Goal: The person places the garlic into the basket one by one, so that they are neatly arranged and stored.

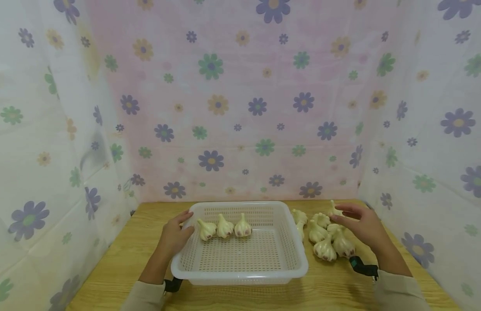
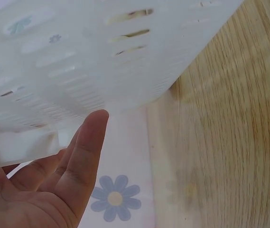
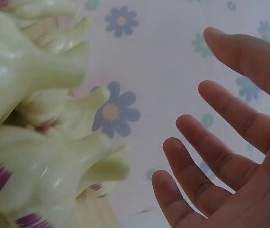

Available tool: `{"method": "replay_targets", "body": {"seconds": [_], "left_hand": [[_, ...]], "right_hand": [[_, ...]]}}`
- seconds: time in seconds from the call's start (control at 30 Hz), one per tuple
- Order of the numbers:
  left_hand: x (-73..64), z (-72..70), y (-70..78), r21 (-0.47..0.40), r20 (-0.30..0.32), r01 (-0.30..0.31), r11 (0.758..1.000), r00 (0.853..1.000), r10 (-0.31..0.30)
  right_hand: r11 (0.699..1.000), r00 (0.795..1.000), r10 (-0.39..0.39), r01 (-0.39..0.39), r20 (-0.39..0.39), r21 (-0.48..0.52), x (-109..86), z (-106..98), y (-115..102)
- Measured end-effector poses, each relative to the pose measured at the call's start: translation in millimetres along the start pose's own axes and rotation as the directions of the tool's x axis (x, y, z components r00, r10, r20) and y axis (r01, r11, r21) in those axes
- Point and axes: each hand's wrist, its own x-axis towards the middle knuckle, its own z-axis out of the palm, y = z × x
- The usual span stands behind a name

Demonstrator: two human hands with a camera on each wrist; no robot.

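A white plastic basket [image 1: 240, 275] with slotted walls stands on the table, and three garlic bulbs [image 1: 225, 226] sit in a row along its back left part. My left hand [image 1: 174, 235] holds the basket's left rim; in the left wrist view its fingers [image 2: 89, 147] lie against the outer wall under the rim, with the thumb hidden. To the right of the basket lies a pile of several garlic bulbs [image 1: 325, 249]. Over the pile's far right side hovers my right hand [image 1: 361, 224], its fingers [image 3: 210, 147] spread and holding nothing, apart from the bulbs in the right wrist view.
The wooden table [image 1: 120, 263] reaches up to flower-patterned cloth [image 1: 240, 172] hanging at the back and on both sides. A black wrist device [image 1: 364, 267] shows below the right hand, and another black device [image 1: 172, 285] below the left.
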Motion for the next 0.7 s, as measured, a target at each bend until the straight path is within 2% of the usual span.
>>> {"method": "replay_targets", "body": {"seconds": [0.37, 0.57, 0.7], "left_hand": [[3.7, 2.7, -3.1, 0.0, -0.004, 0.005, 1.0, 1.0, -0.005], [4.6, 3.0, -5.4, -0.004, 0.002, 0.011, 1.0, 1.0, -0.011], [4.8, 3.5, -7.1, -0.006, 0.005, 0.011, 1.0, 1.0, -0.011]], "right_hand": [[1.0, 0.999, 0.03, -0.03, 0.045, -0.005, -4.4, -9, 39], [0.993, 0.991, 0.08, -0.088, 0.107, 0.072, -8.6, -13, 53], [0.986, 0.986, 0.08, -0.1, 0.147, 0.136, -11.9, -15, 60]]}}
